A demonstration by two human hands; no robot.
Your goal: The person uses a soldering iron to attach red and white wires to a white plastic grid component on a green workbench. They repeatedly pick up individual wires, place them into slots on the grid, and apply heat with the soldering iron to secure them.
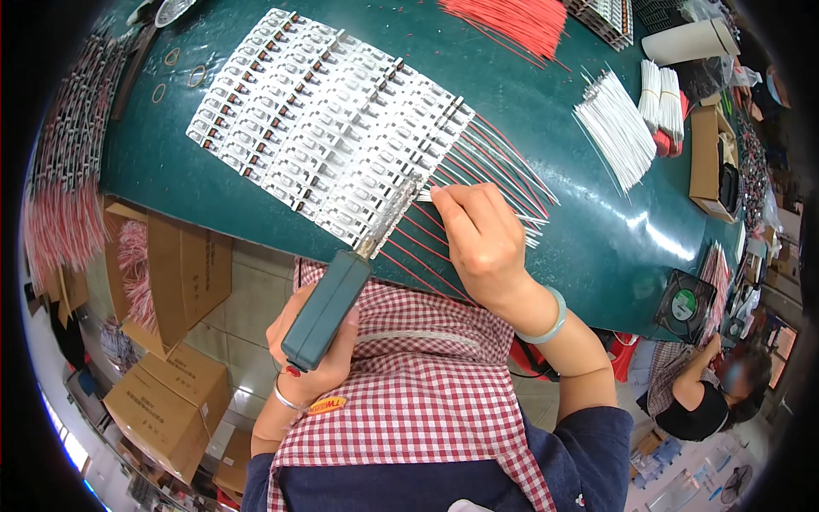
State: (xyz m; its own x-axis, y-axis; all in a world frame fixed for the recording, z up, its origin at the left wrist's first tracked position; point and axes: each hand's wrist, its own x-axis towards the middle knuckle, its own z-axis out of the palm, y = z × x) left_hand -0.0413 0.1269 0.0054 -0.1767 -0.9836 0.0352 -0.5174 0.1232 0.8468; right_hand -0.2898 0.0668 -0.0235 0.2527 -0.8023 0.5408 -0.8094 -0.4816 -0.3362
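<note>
A dark green bench spreads across the room, and the panel of white modules lies tilted on it; I place everything by that panel. Nearest me, below the panel, is the worker's red-checked apron. At the panel's near corner, the left hand is wrapped around the handle of a green hand tool, whose long, crusted metal end lies over the panel's right edge. Just beyond that edge, the right hand has thumb and forefinger pinched together, on what look like white wires.

Red wires fan out along much of the edge. From the hands to the far end they mix with white ones; towards the near corner I see only red. So I'd judge the far stretch done and the near stretch lacking its white, though I cannot tell how firmly any wire is joined.

Well to the panel's right lies a spread of loose white wires; beyond its far end, a heap of loose red wires. Supply looks ample.
</note>
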